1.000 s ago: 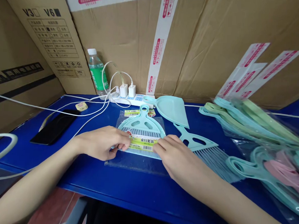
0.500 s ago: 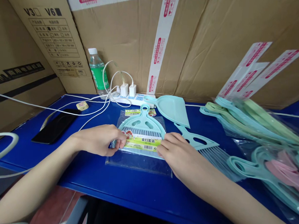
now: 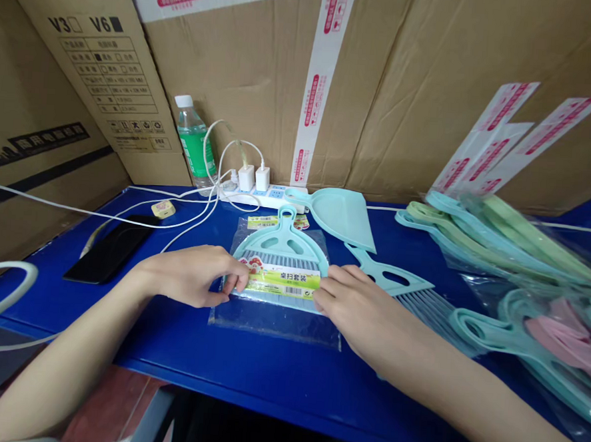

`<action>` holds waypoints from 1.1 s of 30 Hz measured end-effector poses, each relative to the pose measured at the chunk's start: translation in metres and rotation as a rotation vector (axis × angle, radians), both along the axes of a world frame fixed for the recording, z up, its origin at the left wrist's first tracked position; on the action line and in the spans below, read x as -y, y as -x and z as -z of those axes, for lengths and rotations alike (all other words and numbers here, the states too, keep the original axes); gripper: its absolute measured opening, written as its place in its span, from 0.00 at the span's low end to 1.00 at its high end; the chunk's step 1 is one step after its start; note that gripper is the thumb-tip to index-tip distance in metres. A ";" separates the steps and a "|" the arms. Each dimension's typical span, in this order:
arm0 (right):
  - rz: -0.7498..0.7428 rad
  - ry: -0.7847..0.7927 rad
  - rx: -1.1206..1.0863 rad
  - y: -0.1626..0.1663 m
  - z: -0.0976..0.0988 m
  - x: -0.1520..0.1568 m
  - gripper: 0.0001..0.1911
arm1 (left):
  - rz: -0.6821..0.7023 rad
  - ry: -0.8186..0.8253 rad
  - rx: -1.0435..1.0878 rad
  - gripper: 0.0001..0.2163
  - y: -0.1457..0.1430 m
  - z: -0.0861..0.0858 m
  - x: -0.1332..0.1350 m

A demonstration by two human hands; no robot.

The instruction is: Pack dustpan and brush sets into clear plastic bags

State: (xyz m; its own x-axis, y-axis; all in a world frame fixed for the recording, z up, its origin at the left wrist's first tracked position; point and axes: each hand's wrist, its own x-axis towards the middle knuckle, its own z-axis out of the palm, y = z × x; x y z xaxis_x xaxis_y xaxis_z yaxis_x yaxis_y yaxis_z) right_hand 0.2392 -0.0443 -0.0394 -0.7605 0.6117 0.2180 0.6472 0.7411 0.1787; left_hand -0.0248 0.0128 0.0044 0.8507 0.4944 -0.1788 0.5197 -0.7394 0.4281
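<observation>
A light-blue hand brush and dustpan set (image 3: 284, 245) lies flat before me, the brush nested in the pan. Across its bristles runs a printed label card (image 3: 286, 282), and a clear plastic bag (image 3: 279, 323) spreads beneath. My left hand (image 3: 205, 275) is closed at the card's left end, fingertips and thumb curled on it. At the right end my right hand (image 3: 353, 304) has its fingers bent over the card's edge and the pan's rim. A loose brush (image 3: 396, 280) lies partly behind my right forearm, and a separate dustpan (image 3: 343, 214) sits further back.
Bagged green and blue sets (image 3: 494, 240) and a bagged blue and pink pile (image 3: 558, 344) lie on the right. A power strip (image 3: 277, 196), water bottle (image 3: 196, 145) and black phone (image 3: 111, 250) stand or lie at the back left. Cardboard boxes (image 3: 263, 92) wall the rear.
Almost nothing differs. Both hands stay at the label card's ends, with only a slight shift of the left fingers.
</observation>
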 end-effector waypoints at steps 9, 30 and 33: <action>0.019 0.103 -0.070 -0.004 0.001 0.002 0.10 | -0.002 0.048 -0.031 0.07 0.004 -0.005 -0.001; 0.061 0.498 -0.120 -0.010 -0.021 0.007 0.11 | 0.092 0.124 -0.052 0.10 0.008 -0.005 -0.004; 0.063 0.510 -0.111 -0.009 -0.022 0.006 0.09 | 0.075 0.122 -0.041 0.08 0.008 -0.006 -0.003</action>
